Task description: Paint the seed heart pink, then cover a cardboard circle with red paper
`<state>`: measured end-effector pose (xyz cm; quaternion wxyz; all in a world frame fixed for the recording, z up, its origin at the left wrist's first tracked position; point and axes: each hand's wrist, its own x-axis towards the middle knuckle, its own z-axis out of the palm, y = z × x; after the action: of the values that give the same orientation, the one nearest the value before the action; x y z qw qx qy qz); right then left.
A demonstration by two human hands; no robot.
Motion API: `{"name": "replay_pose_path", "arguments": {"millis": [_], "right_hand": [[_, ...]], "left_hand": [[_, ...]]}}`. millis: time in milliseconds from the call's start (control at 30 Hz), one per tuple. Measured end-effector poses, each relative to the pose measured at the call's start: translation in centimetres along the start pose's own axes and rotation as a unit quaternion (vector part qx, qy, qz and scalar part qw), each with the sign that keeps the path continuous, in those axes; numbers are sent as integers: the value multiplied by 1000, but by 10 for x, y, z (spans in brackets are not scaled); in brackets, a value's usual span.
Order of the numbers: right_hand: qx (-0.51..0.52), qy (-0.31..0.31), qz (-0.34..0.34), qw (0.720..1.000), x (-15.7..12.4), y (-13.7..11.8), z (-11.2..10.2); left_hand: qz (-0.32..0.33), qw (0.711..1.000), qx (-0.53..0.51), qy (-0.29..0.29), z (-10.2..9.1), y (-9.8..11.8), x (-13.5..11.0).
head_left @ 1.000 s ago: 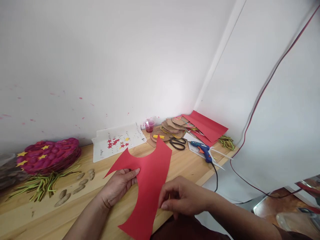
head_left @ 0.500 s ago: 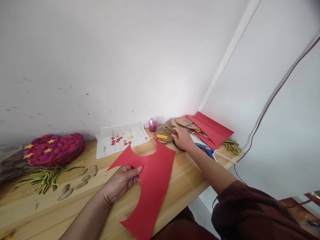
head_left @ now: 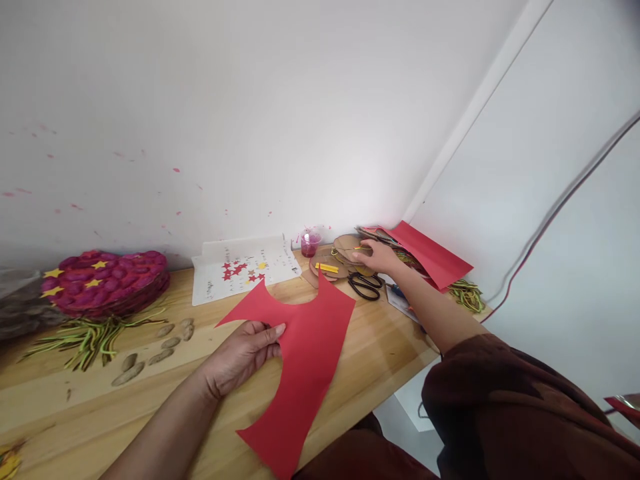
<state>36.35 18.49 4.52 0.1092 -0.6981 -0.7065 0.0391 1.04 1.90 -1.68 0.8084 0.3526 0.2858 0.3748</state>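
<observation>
My left hand [head_left: 240, 355] pinches the left edge of a red paper sheet [head_left: 300, 360] with curved cut-outs, held flat over the wooden table [head_left: 370, 347]. My right hand [head_left: 379, 255] is stretched out to the back right of the table. Its fingers rest on a stack of brown cardboard shapes [head_left: 345, 250] and seem to close on the top piece. Black scissors [head_left: 365, 285] lie just in front of that hand.
A white sheet with red and yellow stars [head_left: 243, 267] lies at the back by a small pink cup [head_left: 311, 243]. Red paper sheets [head_left: 430, 257] lean in the corner. A magenta craft piece [head_left: 103, 281], green strips [head_left: 90, 333] and brown seed-like bits [head_left: 150, 350] sit at left.
My right hand left the red sheet's right edge and reached to the back right, past the scissors, onto the cardboard stack. The left hand kept hold of the sheet.
</observation>
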Motion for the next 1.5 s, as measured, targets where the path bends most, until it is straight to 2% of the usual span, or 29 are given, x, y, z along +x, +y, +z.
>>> {"name": "replay_pose_path", "arguments": {"millis": [100,200,467,767,900,1067,1233,1333,1433,1500], "right_hand": [[-2,-16,-4,1000,2,-8,11],[-7,-6,7,1000,9,-13,18],[-2,-7,-11,1000,20,-7,1],[-6,19,-11,1000,21,-10,18],[-4,50,-22,998,17,-16,6],[25,126,-54,990,-3,-31,-29],[66,181,-125,973,-51,-49,-61],[98,210,-243,942,-90,-65,-68],[97,170,-419,887,-124,-81,-63],[86,109,-498,856,-140,-92,-54]], "left_hand": [[4,1000,7,2,-1,0,0],[5,1000,13,-2,-2,-1,1],[2,1000,4,9,-4,-2,2],[0,1000,-3,13,1,0,-2],[5,1000,-15,20,1,0,-1],[17,999,-27,41,0,-3,1],[22,998,-15,49,0,-2,2],[14,1000,0,25,1,0,2],[12,1000,-10,10,2,3,1],[17,999,-35,-8,3,5,0]]}}
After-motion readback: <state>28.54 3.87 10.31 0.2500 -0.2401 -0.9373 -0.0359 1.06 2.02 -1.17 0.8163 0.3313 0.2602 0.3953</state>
